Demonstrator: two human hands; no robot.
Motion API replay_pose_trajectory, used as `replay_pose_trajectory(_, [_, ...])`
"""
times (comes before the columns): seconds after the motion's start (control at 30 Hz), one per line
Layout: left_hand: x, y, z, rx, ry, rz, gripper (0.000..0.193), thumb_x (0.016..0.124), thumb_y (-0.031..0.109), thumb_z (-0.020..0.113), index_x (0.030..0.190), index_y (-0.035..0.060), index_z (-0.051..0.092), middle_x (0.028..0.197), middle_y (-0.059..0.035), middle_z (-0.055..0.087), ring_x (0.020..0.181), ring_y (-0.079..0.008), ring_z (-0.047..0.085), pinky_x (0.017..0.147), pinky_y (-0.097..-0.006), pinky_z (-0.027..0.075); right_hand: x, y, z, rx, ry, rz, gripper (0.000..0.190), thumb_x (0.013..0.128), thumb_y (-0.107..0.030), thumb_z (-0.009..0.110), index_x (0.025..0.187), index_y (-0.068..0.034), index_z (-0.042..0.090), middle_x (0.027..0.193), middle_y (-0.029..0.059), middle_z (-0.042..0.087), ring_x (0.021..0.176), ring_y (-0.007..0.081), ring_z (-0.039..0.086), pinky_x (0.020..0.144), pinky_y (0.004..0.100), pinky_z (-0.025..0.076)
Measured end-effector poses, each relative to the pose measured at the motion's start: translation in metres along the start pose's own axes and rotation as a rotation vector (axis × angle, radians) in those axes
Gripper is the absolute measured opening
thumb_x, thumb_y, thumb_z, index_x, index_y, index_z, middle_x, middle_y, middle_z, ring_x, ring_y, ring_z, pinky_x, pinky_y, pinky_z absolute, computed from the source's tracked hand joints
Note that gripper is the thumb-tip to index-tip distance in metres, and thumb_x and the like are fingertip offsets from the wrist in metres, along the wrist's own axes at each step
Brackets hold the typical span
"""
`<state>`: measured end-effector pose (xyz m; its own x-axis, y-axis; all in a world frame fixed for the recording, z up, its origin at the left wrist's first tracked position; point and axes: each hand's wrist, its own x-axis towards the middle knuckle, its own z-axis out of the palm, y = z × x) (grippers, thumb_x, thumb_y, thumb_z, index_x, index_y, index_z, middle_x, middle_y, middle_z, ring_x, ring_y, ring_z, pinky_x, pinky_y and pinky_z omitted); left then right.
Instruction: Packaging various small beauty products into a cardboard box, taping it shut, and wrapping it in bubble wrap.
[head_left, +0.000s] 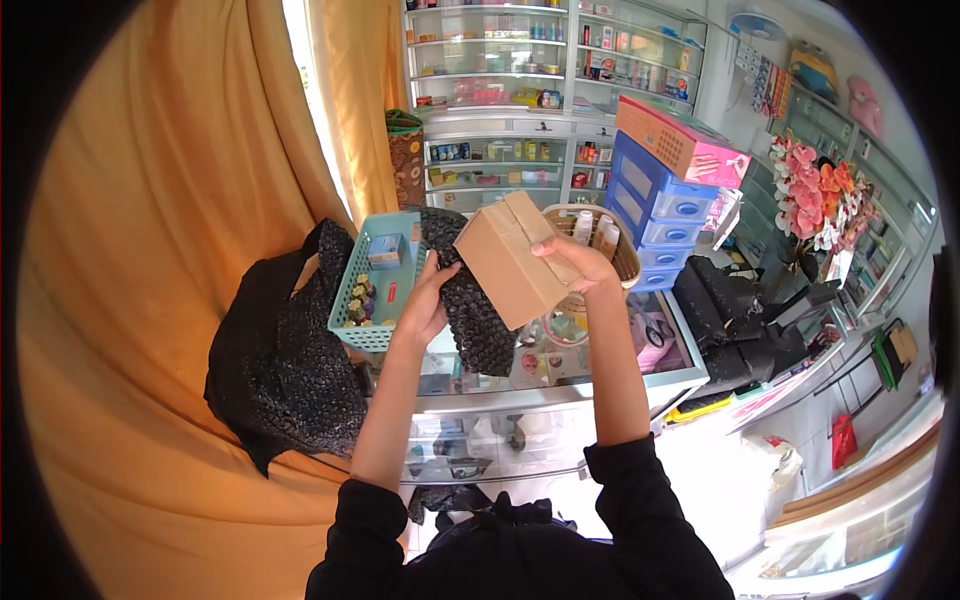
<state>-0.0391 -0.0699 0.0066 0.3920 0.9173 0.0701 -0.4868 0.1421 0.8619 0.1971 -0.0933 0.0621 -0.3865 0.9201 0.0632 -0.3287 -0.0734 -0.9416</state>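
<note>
A plain brown cardboard box (510, 259) is tilted above the glass counter, its taped seam facing up. My right hand (585, 264) grips it along the right side, thumb across the top. A strip of black bubble wrap (480, 322) hangs just left of the box and partly behind it. My left hand (426, 300) pinches the left edge of this strip between thumb and fingers; some fingertips are hidden. Beside that hand stands a mint-green plastic basket (352, 300) containing a small blue-and-white box (386, 251) and several small flower-shaped items (361, 298).
A large heap of black bubble wrap (292, 367) lies left against the orange curtain (172, 225). Behind the cardboard box, a woven basket (628, 259) holds white bottles (606, 234). Blue drawers (671, 225), scissors (660, 330) and black wrapped parcels (720, 307) are at right.
</note>
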Motion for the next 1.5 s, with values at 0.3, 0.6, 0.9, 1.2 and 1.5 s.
replay_pose_trajectory(0.3, [0.034,-0.079,-0.069,1.126,0.153,0.550,0.045,0.083,0.013,0.066,0.125,0.0062,0.053,0.112,-0.0198,0.064,0.104,-0.0302,0.063,0.086,-0.0368,0.048,0.017,0.003,-0.005,-0.428,-0.250,0.051,0.088,0.065,-0.022,0.077,0.137,-0.008,0.030,0.121,0.0081,0.045,0.116,0.0190,0.044,0.095,0.0316,0.036])
replay_pose_trajectory(0.6, [0.031,-0.098,-0.103,1.012,0.346,0.198,0.061,0.081,0.026,0.070,0.125,-0.0082,0.044,0.118,-0.0313,0.056,0.112,-0.0420,0.054,0.094,-0.0423,0.043,0.044,0.031,-0.010,-0.612,-0.591,0.264,0.085,0.062,-0.026,0.083,0.128,-0.011,0.031,0.108,0.0066,0.052,0.103,0.0176,0.051,0.087,0.0332,0.042])
replay_pose_trajectory(0.9, [0.006,-0.076,-0.073,0.475,0.277,0.176,0.049,0.092,0.026,0.057,0.130,-0.0003,0.043,0.121,-0.0186,0.056,0.117,-0.0261,0.047,0.103,-0.0343,0.033,0.055,0.048,-0.005,-0.752,-0.753,0.307,0.074,0.065,-0.026,0.083,0.119,-0.013,0.033,0.106,0.0069,0.053,0.100,0.0166,0.050,0.082,0.0325,0.042])
replay_pose_trajectory(1.2, [-0.003,-0.065,-0.051,0.315,0.306,-0.082,0.089,0.090,0.072,0.017,0.121,-0.0004,0.059,0.128,-0.0170,0.053,0.122,-0.0250,0.043,0.108,-0.0369,0.023,0.062,0.057,-0.009,-0.713,-0.771,0.347,0.070,0.064,-0.026,0.084,0.110,-0.011,0.034,0.099,0.0053,0.049,0.095,0.0159,0.048,0.079,0.0318,0.040])
replay_pose_trajectory(1.5, [-0.004,-0.063,-0.051,0.308,0.250,-0.110,0.089,0.091,0.070,0.017,0.122,-0.0024,0.058,0.135,-0.0203,0.046,0.131,-0.0273,0.035,0.111,-0.0344,0.019,0.066,0.058,-0.003,-0.840,-0.782,0.389,0.066,0.066,-0.031,0.083,0.110,-0.006,0.040,0.098,0.0058,0.053,0.093,0.0156,0.050,0.080,0.0314,0.041])
